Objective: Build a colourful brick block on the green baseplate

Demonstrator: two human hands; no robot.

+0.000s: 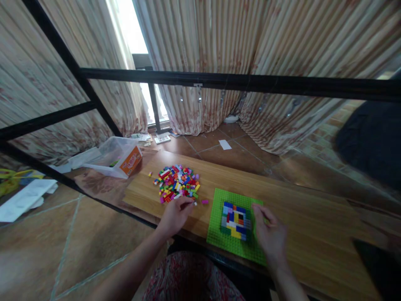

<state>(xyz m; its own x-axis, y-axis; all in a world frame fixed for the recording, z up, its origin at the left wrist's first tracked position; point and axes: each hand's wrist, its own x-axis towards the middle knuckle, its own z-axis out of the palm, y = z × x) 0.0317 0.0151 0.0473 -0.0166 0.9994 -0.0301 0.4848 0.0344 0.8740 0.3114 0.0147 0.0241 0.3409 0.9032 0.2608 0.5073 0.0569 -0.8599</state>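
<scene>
My left hand (176,215) is closed in a pinch at the near right edge of a pile of loose toy bricks (178,184). A tiny white brick (196,203) shows right by its fingertips; whether they grip it I cannot make out. A pink brick (204,202) lies just to the right. On a green baseplate (216,228) stands a low block of blue, yellow, white, red and green bricks (234,220). At the plate's right edge is my right hand (272,234), its fingers curled together. What sits between those fingers is hidden.
Everything rests on a long wooden board (300,217). Behind its left end is a clear plastic box (109,156) with an orange label. A black metal rail (219,79) crosses in front of striped curtains (194,37). Papers (224,144) lie on the tiled floor.
</scene>
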